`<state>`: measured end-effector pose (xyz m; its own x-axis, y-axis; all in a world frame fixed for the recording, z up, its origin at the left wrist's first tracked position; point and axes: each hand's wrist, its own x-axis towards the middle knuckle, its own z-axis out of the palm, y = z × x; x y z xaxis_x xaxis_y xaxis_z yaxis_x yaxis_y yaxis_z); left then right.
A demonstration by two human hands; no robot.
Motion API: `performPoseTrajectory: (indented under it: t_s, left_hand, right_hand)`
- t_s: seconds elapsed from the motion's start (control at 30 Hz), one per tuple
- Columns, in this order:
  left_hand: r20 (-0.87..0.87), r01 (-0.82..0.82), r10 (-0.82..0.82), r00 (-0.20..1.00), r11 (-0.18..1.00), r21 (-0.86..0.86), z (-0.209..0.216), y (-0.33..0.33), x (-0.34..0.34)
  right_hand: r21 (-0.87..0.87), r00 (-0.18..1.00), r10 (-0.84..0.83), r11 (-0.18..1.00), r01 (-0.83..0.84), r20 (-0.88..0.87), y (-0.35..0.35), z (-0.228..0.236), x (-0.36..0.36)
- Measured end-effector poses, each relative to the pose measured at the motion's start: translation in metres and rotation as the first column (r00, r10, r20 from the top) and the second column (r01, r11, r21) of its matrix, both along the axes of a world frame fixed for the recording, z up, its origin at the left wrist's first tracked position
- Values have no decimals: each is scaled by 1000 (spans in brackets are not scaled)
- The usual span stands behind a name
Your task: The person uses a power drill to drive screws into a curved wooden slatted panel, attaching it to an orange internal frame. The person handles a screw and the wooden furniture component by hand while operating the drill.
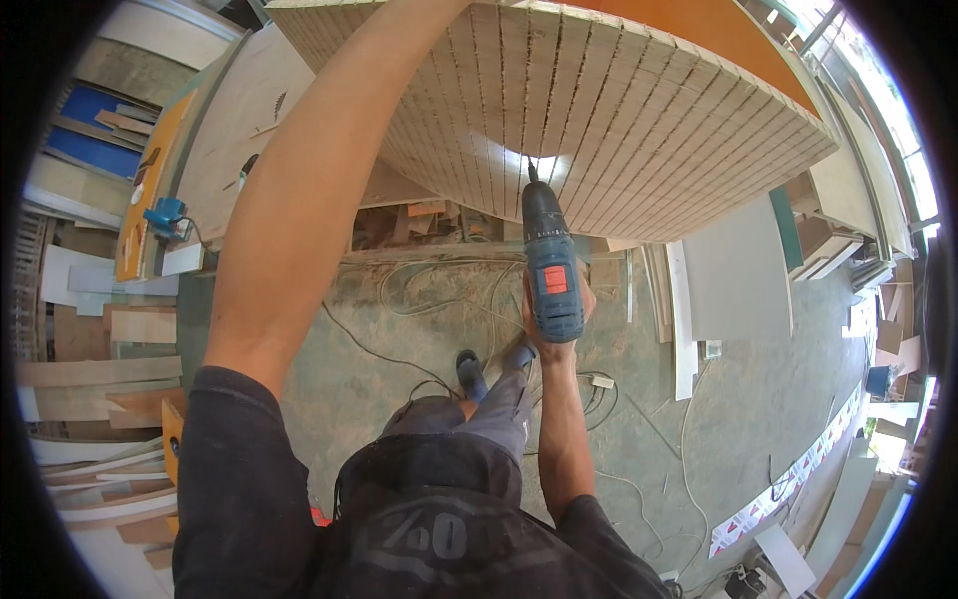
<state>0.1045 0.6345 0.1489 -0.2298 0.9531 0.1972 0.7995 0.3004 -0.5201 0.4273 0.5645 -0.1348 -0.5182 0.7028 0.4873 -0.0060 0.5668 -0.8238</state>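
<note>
My right hand (pixel 589 299) is wrapped round the handle of a dark blue and black cordless drill (pixel 555 250) with a red patch on its back. The drill points away from me, and its dark bit (pixel 532 171) is at the underside of a curved pale wooden panel (pixel 639 130). Whether the bit touches the wood I cannot tell. Long parallel grooves run across the panel, and a bright spot of light falls on it near the bit. My left forearm (pixel 309 190) reaches up past the panel's left part; the hand itself lies beyond the top edge.
Cables (pixel 479 290) trail over the concrete floor round my feet. A flat grey board (pixel 733 270) leans at the right beside narrow strips. To the left stands a wooden worktop (pixel 235 110), with a blue power tool (pixel 168 217) nearby. Stacked wood offcuts (pixel 100 374) line the far left.
</note>
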Motion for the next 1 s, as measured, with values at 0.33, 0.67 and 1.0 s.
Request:
performPoseTrajectory:
  t_s: [0.33,0.67,1.0]
  left_hand:
    - [90,-97,96,991,995,6,5,-2,13]
    - [63,-55,56,996,998,-12,7,-9,13]
    - [90,-109,107,990,994,20,10,-13,23]
  right_hand:
    - [6,998,53,999,-53,-24,10,3,-8]
    - [-101,997,23,995,-15,73,10,5,-11]
    - [-37,996,8,999,-5,91,14,10,-13]
